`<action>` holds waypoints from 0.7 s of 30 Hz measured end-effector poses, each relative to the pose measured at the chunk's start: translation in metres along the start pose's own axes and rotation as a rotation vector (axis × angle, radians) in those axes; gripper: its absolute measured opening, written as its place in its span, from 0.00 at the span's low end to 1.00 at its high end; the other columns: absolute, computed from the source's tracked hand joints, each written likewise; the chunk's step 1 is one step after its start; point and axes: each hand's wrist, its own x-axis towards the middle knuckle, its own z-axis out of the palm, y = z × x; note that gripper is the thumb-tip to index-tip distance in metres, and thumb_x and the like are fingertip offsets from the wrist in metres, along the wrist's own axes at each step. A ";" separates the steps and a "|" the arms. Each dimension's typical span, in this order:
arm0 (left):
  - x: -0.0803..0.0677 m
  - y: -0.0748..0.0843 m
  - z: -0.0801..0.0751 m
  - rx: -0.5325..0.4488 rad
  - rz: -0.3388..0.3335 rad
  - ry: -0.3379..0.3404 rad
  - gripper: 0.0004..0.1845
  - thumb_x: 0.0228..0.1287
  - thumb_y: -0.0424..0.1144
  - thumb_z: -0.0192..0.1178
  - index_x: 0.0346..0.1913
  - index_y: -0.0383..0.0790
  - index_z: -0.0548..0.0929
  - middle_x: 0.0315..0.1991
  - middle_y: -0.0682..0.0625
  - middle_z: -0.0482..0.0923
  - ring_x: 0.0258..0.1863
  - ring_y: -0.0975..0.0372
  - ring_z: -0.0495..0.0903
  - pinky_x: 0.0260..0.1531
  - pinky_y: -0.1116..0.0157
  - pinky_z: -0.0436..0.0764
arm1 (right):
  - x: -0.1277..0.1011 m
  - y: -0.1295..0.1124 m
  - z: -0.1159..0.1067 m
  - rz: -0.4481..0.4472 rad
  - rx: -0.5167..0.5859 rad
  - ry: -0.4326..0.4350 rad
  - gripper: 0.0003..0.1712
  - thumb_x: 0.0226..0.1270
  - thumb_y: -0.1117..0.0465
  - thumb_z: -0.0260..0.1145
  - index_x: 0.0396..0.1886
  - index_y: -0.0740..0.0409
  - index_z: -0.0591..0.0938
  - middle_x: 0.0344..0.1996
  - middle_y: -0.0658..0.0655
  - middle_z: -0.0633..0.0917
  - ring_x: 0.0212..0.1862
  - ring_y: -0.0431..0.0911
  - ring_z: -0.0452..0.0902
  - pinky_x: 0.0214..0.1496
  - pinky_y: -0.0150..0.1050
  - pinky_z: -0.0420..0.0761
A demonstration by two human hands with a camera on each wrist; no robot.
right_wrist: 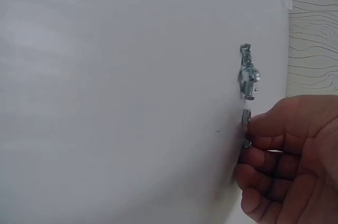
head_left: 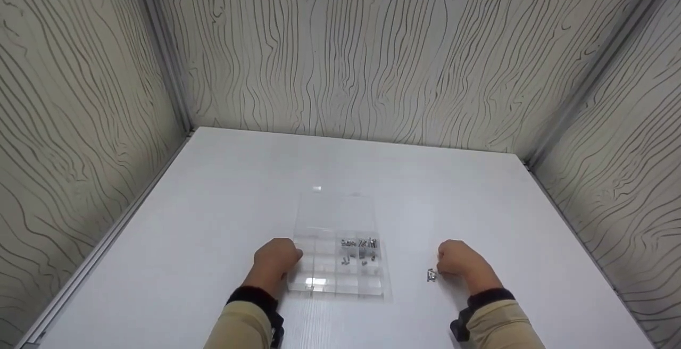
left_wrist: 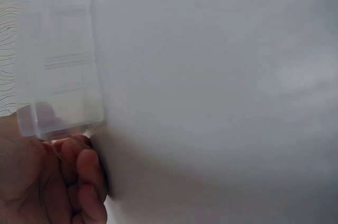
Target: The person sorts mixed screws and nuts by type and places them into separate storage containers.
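A clear plastic compartment box lies on the white table with its lid folded back. My left hand grips the box's left edge, its thumb over the rim and its fingers curled at the side. Shiny screws and other small metal parts sit in several compartments on the right. My right hand is beside a small heap of metal screws on the table. In the right wrist view its thumb and forefinger pinch a small metal fastener; its exact kind is unclear. A nut lies by the thumb.
The white table carries the box and the loose hardware. Wood-grain-patterned panels rise at the back and both sides, with grey metal posts at the rear corners.
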 end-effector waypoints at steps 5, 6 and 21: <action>-0.001 -0.001 0.000 0.018 0.020 0.014 0.16 0.57 0.43 0.49 0.16 0.40 0.73 0.18 0.49 0.72 0.18 0.59 0.70 0.15 0.66 0.68 | 0.001 0.003 0.004 -0.016 0.013 0.043 0.09 0.45 0.71 0.63 0.21 0.60 0.70 0.20 0.54 0.71 0.25 0.47 0.67 0.28 0.40 0.69; -0.001 -0.001 0.000 0.019 0.020 0.016 0.16 0.57 0.43 0.49 0.16 0.40 0.73 0.19 0.48 0.72 0.18 0.59 0.70 0.15 0.65 0.68 | 0.002 0.003 0.005 -0.021 0.002 0.051 0.10 0.45 0.72 0.63 0.21 0.60 0.70 0.20 0.54 0.71 0.25 0.48 0.67 0.29 0.41 0.70; 0.000 0.000 -0.002 0.028 0.015 -0.003 0.16 0.59 0.45 0.50 0.21 0.38 0.77 0.25 0.47 0.76 0.23 0.58 0.73 0.24 0.61 0.75 | 0.008 -0.006 0.005 0.035 -0.049 0.086 0.04 0.53 0.71 0.58 0.30 0.64 0.74 0.25 0.58 0.76 0.31 0.50 0.72 0.40 0.47 0.75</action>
